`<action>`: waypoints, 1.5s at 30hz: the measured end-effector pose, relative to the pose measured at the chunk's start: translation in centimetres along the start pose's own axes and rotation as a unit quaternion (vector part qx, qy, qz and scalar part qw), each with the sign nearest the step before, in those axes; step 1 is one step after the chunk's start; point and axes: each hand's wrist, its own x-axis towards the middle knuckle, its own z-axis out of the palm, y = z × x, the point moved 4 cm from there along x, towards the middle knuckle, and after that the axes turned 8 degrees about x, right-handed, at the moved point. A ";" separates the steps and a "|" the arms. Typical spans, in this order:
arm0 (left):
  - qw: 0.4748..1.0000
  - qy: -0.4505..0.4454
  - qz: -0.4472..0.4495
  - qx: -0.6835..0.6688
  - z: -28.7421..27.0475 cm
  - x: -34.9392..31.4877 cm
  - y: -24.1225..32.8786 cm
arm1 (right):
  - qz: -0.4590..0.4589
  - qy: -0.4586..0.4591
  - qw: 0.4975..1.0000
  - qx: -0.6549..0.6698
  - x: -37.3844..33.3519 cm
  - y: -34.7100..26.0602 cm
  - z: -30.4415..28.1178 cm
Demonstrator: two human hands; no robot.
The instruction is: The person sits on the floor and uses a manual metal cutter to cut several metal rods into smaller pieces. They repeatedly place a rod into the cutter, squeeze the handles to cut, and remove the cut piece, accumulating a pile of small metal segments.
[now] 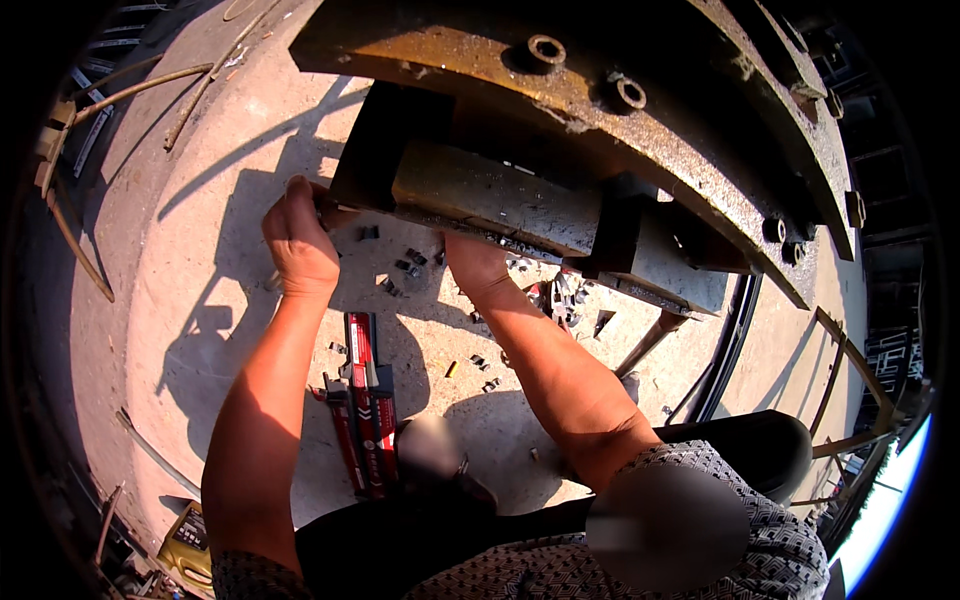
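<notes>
The metal machine (425,60) stands over the concrete floor (240,130) in front of you, filling the upper middle and right of your view. Its thick front plate has its long axis running from upper left to lower right, with a blunt end toward your upper left; its curve may owe something to the lens. Below that plate, the metal bar (490,200) points much the same way, its left end higher in view and its right end lower, crossing in front of you and above your right forearm.

The plate's face is brown and rusty, with a rough, shiny, pitted edge where the sun strikes it, and round hollow-headed bolts (546,52) stand out from it. The bar is squarish, dull grey-brown and speckled, with a glinting lower edge; the recess at its left is nearly black with shadow.

Your left hand (298,240) is bent in at the machine's dark lower left corner, fingers curled; their tips are hidden, so I cannot tell whether they grip it. Your right hand (473,262) reaches under the bar, and its fingers are out of sight, so I cannot tell its grip. Small dark clips (408,268) lie scattered on the floor below, near a red and black box (374,430).
</notes>
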 end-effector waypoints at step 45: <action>1.000 0.012 0.016 0.010 0.0 0.8 -1.9 | 0.246 -0.479 0.783 0.312 -24.5 5.4 -9.5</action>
